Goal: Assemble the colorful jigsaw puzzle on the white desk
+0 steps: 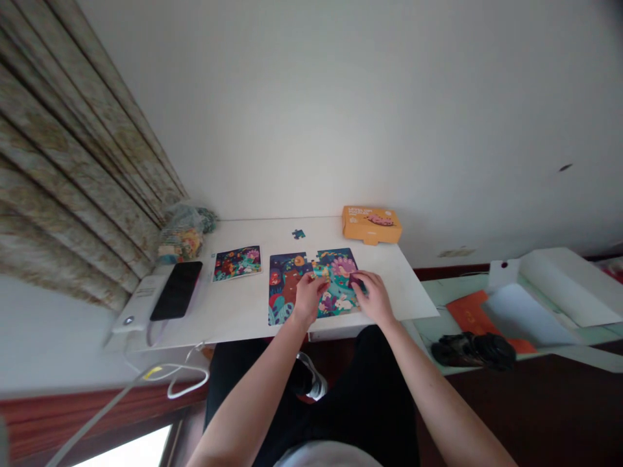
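Observation:
A colourful jigsaw puzzle (292, 275), nearly whole, lies on a white board (233, 311) in front of me. My left hand (309, 295) rests on the puzzle's middle, its fingertips pinched on a small piece near the top centre. On the puzzle's right edge sits my right hand (372, 295), fingers curled and pressing down on the pieces there. One loose piece (298, 234) lies alone further back on the board. A small picture card (237, 263) showing the same kind of scene lies to the left of the puzzle.
An orange puzzle box (372, 224) stands at the back right of the board. A black phone (176, 290) lies on a white device at the left, with a plastic bag (182, 233) behind it. Cables (180, 376) hang off the front. Curtains hang left; papers lie right.

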`<state>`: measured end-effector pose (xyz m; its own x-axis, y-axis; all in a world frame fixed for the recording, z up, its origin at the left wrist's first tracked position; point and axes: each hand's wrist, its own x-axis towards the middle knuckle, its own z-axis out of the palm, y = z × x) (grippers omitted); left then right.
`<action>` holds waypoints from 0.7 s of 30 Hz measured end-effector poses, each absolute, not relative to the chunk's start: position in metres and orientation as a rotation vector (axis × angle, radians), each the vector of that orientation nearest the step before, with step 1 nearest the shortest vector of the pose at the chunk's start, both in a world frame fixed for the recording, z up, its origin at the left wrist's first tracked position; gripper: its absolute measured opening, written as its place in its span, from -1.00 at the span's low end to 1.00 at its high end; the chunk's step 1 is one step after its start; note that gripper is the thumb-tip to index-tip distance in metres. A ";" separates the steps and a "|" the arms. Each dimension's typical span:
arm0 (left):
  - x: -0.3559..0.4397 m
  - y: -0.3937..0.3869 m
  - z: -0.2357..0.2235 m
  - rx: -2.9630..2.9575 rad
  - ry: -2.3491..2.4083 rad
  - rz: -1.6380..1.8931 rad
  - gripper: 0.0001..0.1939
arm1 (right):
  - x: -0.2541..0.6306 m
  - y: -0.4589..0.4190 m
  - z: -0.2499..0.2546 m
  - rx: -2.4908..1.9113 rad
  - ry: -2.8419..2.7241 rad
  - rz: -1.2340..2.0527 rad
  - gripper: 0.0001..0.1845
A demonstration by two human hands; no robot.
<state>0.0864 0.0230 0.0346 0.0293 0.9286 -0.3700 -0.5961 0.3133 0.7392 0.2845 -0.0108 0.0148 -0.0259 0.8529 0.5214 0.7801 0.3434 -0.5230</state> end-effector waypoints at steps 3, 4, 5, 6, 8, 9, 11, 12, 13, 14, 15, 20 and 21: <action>0.095 0.001 0.035 0.454 0.924 1.219 -0.68 | 0.267 -0.031 0.023 -1.338 -1.798 0.135 -0.66; 0.098 -0.005 0.036 0.468 0.915 1.203 -0.68 | 0.261 -0.037 0.024 -1.312 -1.817 0.150 -0.62; 0.101 -0.011 0.036 0.488 0.908 1.183 -0.68 | 0.256 -0.043 0.023 -1.293 -1.838 0.166 -0.59; 0.103 -0.015 0.036 0.510 0.904 1.165 -0.68 | 0.252 -0.047 0.022 -1.279 -1.853 0.180 -0.58; 0.108 -0.022 0.036 0.550 0.920 1.147 -0.68 | 0.249 -0.053 0.019 -1.264 -1.863 0.206 -0.59; 0.110 -0.025 0.035 0.563 0.940 1.146 -0.68 | 0.250 -0.055 0.018 -1.260 -1.860 0.217 -0.60; 0.113 -0.029 0.035 0.576 0.973 1.140 -0.67 | 0.255 -0.057 0.016 -1.259 -1.858 0.233 -0.61; 0.114 -0.030 0.035 0.582 0.973 1.130 -0.67 | 0.258 -0.058 0.017 -1.258 -1.865 0.236 -0.61; 0.116 -0.032 0.034 0.590 0.961 1.116 -0.67 | 0.261 -0.060 0.019 -1.257 -1.875 0.237 -0.62; 0.117 -0.033 0.033 0.600 0.944 1.100 -0.67 | 0.264 -0.062 0.021 -1.255 -1.890 0.238 -0.63; 0.119 -0.034 0.032 0.612 0.930 1.083 -0.66 | 0.267 -0.063 0.023 -1.254 -1.907 0.239 -0.64; 0.120 -0.035 0.026 0.966 1.012 1.030 -0.79 | 0.285 -0.067 0.030 -1.297 -1.924 0.243 -0.69; 0.117 -0.034 0.026 1.137 1.065 1.028 -0.83 | 0.292 -0.066 0.029 -1.308 -1.914 0.245 -0.69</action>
